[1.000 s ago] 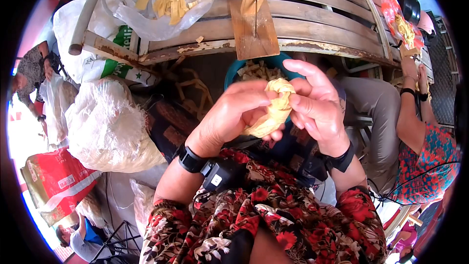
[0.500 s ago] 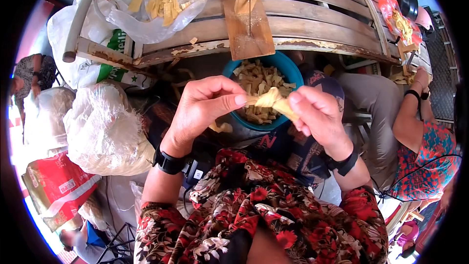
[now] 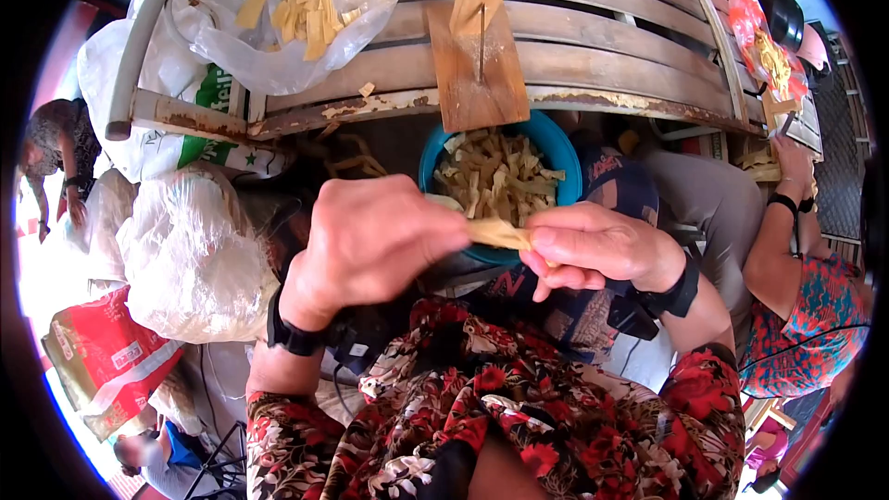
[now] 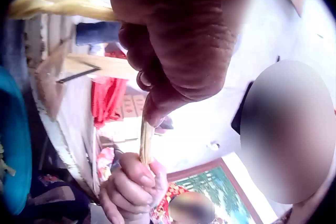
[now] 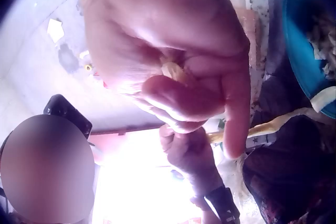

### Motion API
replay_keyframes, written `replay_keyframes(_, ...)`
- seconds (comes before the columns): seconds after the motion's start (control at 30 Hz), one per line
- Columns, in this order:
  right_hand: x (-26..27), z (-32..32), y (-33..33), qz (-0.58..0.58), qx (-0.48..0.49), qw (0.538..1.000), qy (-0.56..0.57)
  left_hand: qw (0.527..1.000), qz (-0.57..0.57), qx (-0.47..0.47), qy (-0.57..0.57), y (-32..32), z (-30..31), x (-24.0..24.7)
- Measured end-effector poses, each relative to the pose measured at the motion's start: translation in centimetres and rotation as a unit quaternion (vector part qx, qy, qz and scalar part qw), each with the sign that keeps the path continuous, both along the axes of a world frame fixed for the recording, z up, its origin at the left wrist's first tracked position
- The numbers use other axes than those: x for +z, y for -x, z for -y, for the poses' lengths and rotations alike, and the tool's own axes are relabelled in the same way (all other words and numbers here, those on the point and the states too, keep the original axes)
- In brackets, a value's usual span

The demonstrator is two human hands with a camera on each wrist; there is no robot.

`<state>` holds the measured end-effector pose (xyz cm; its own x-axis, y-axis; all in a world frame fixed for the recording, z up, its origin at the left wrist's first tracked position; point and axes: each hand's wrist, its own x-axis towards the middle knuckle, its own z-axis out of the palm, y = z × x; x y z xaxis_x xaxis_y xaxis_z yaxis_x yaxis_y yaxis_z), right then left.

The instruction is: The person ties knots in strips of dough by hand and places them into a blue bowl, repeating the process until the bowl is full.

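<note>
A pale yellow, soft-looking strip (image 3: 497,233) stretches between both hands in front of the teal basin. My left hand (image 3: 356,241), knuckles up, grips its left part; a twisted length of the strip (image 4: 63,3) sticks out beyond that hand in the left wrist view. My right hand (image 3: 607,250) pinches the other part between thumb and fingers. In the right wrist view a bit of yellow strip (image 5: 174,71) shows within the curled right fingers. Below the hands, the teal basin (image 3: 572,176) holds many short yellowish pieces (image 3: 495,167).
Over the basin's far rim juts a wooden board (image 3: 482,93) with a metal rod, on a slatted bench (image 3: 593,65). A plastic bag (image 3: 250,60) of yellow pieces lies there too. A stuffed white sack (image 3: 190,259) stands left; another person (image 3: 796,315) sits right.
The strip was bunched in a loop, then pulled out with a knot in its middle. Now the left hand has turned knuckles up, and both hands sit lower with the strip between them.
</note>
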<state>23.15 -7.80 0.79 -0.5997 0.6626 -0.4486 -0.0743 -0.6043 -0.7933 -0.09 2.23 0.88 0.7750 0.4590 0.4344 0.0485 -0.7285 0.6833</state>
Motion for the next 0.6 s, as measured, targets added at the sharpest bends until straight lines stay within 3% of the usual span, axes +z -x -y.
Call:
replay_keyframes(0.07,-0.8,-1.3,-0.2,0.052,-0.048,0.997,-0.017,0.997,-0.020,0.040,0.068,-0.5,-1.2,-1.7)
replay_keyframes(0.17,-3.1,-4.0,-1.1,0.159,-0.143,0.972,-0.101,0.953,-0.057,0.126,0.269,-2.6,-3.4,-3.5)
replay_keyframes(0.3,-4.8,-8.6,-1.2,0.331,-0.237,0.898,-0.168,0.951,-0.066,0.213,0.216,-5.5,-7.0,-6.8)
replay_keyframes(0.43,-8.6,-11.4,-1.8,0.538,-0.253,0.714,-0.370,0.940,-0.086,0.296,0.148,-8.0,-8.7,-9.5)
replay_keyframes(0.47,-9.0,-11.6,-1.9,0.594,-0.223,0.700,-0.327,0.930,-0.113,0.321,0.138,-8.1,-8.7,-9.9)
replay_keyframes(0.5,-8.8,-11.4,-2.1,0.575,-0.230,0.725,-0.301,0.920,-0.139,0.345,0.126,-8.3,-8.7,-10.0)
replay_keyframes(0.57,-7.8,-10.2,-2.7,0.535,-0.248,0.769,-0.247,0.930,-0.097,0.304,0.183,-7.4,-8.2,-9.5)
replay_keyframes(0.6,-6.2,-9.9,-2.8,0.573,-0.186,0.764,-0.231,0.928,-0.079,0.280,0.232,-7.2,-7.7,-8.6)
